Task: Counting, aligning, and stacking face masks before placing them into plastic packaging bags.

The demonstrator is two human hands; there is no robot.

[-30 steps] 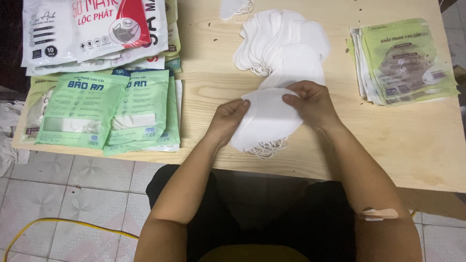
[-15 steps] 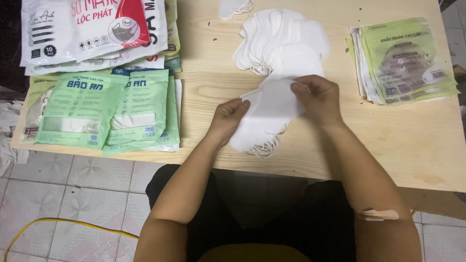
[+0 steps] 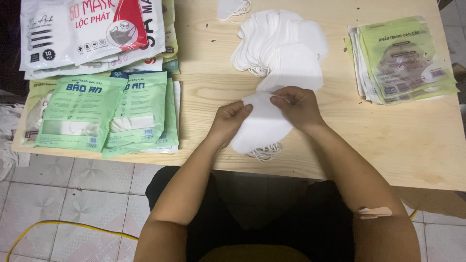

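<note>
— Held between both hands?
— Yes: small stack of white masks (image 3: pixel 262 128), lying on the wooden table (image 3: pixel 388 140) near its front edge, ear loops (image 3: pixel 264 154) spilling out below.
— Left hand?
— Left hand (image 3: pixel 232 121) closed on the stack's left edge, thumb on top, fingers (image 3: pixel 242 110) pinching the upper corner.
— Right hand?
— Right hand (image 3: pixel 298 107) clamped on the stack's upper right part, fingertips (image 3: pixel 277 101) pressed on the top mask. Hands close together, not touching.
— Beyond the hands?
— Just above the right hand, a fanned pile of white masks (image 3: pixel 281 46), nearly touching the knuckles. Farther up, one loose mask (image 3: pixel 232 8) at the table's far edge.
— To the sides?
— Well left of the left hand, green packets (image 3: pixel 104 114), with white printed bags (image 3: pixel 92 34) above those. Well right of the right hand, a stack of pale green pouches (image 3: pixel 405 60).
</note>
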